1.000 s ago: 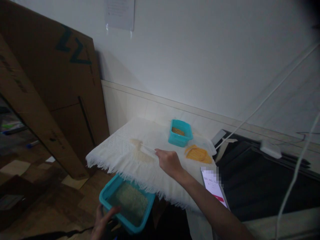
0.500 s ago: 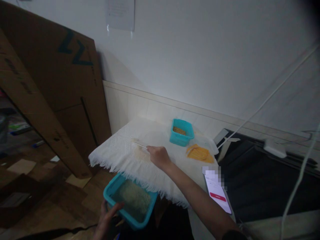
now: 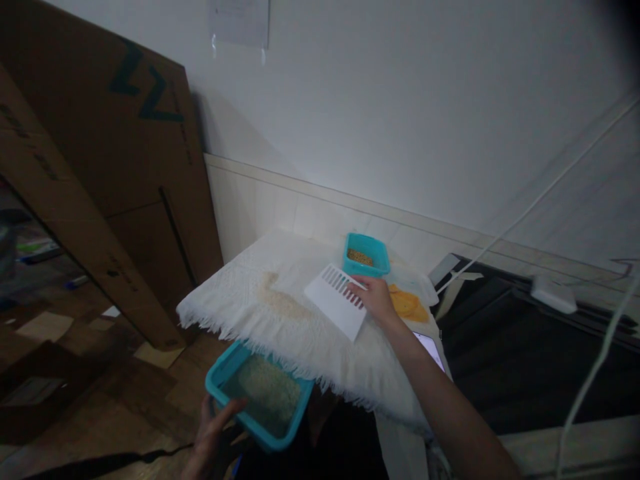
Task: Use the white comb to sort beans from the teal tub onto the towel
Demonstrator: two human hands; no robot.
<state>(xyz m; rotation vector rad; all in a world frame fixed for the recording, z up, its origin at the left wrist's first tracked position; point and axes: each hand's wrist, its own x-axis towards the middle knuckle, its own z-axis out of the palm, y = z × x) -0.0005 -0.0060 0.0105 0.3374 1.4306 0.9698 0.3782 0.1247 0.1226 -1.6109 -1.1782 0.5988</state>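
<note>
My right hand (image 3: 376,299) is closed on a flat white slotted scraper (image 3: 336,301), held tilted above the white fringed cloth (image 3: 260,320) that covers a small table. A streak of pale grains (image 3: 281,302) lies on the cloth to the scraper's left. My left hand (image 3: 213,433) grips the near edge of a teal tub of pale grains (image 3: 261,393), held below the cloth's front edge. A second teal tub (image 3: 366,254) with brownish grains stands at the back of the table.
Yellow-orange pieces (image 3: 406,303) lie on the cloth at the right, and a lit phone (image 3: 430,347) shows beside my forearm. A big cardboard box (image 3: 95,153) leans at the left. White cables (image 3: 550,193) cross a dark surface (image 3: 540,360) on the right.
My right hand has lifted the scraper off the grains and moved it right and back, turning its flat face into view. The left hand still holds the tub below the edge.
</note>
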